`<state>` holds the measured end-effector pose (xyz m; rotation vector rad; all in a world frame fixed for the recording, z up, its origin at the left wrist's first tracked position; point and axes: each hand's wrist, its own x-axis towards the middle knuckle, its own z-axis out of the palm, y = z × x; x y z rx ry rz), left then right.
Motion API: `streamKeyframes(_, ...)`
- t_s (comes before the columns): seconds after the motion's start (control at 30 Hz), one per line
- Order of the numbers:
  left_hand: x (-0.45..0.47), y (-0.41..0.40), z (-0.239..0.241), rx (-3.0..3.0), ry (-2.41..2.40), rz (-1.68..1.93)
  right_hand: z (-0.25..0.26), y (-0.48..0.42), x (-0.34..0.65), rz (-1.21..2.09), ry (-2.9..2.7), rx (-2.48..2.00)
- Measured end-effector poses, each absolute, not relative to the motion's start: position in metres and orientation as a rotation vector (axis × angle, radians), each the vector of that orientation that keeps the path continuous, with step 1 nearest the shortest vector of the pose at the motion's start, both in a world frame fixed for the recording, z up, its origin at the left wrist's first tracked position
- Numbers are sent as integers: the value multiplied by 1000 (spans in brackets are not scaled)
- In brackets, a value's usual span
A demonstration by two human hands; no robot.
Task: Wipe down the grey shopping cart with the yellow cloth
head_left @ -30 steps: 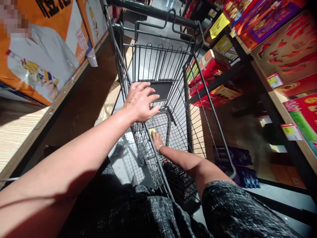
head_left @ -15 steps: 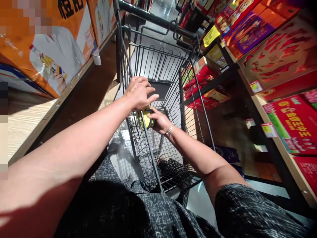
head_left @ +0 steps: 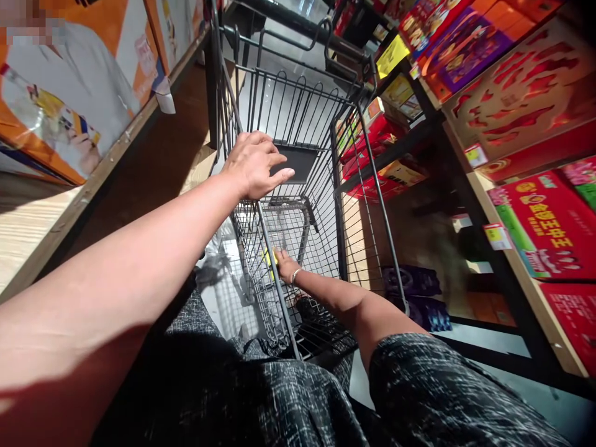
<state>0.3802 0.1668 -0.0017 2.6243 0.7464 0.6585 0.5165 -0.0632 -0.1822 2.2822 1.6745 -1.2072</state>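
My left hand (head_left: 258,162) is at the side rail of a black wire shopping cart (head_left: 266,239). Its thumb and forefinger stretch out over the basket, and nothing shows in it. Down inside the basket, my right hand (head_left: 285,266), with a bracelet at the wrist, grips a small yellow object (head_left: 269,259) close to the side mesh. The rail and my fingers partly cover this object, so its kind cannot be made out.
Orange boxes (head_left: 116,43) stand on a wooden shelf at the left. Red gift boxes (head_left: 544,217) and dark purple packs (head_left: 414,282) line the shelving at the right. The cart's handle bar (head_left: 284,18) is at the far end.
My right hand has gone from beside the rail down deeper into the basket with the yellow object. My left hand stays at the rail, and the view has shifted slightly.
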Motion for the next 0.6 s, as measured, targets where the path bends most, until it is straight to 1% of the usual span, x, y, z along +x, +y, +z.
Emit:
streamKeyframes(0.1,383,168,-3,2618,731,669,-173,-68,554,-900,1383,2202)
streamKeyframes(0.2,385,169,-4,2623,732,667,-150,-72,593,-657,1236,2132)
streamKeyframes(0.43,384,170,-3,2648,737,661,-72,-66,637,-295,1274,2073)
streamKeyframes(0.5,384,171,-2,2656,757,628,-41,-55,649,-112,1299,2142)
streamKeyframes(0.6,382,165,1,2666,769,625,-1,-42,666,283,1345,2308)
